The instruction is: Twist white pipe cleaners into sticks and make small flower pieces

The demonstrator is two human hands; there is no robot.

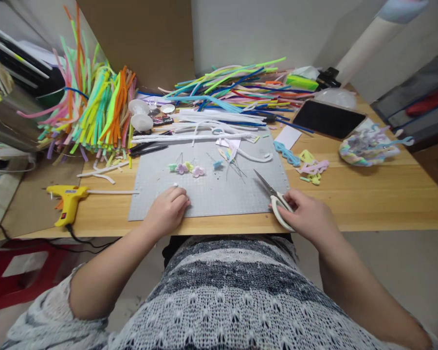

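Observation:
My right hand (308,214) grips a pair of scissors (278,206) by its white handles, near the mat's right front corner. The narrow blades point up and left over the grey cutting mat (211,199). My left hand (169,210) rests closed on the mat's left front part; a small white tip (175,184) shows just beyond its knuckles, and whatever the fingers hold is hidden. Past that hand lie small fuzzy flowers in green, purple, yellow and pink (198,171) with thin wire stems. A blue flower (217,165) lies apart, beside several wires (237,170).
White pipe cleaners (204,138) cross the mat's back, before a colourful pipe cleaner pile (222,90). A yellow glue gun (68,199) lies left. Bent blue (286,153) and purple pieces (315,167), a phone (328,118) and a pastel braided basket (365,147) are right.

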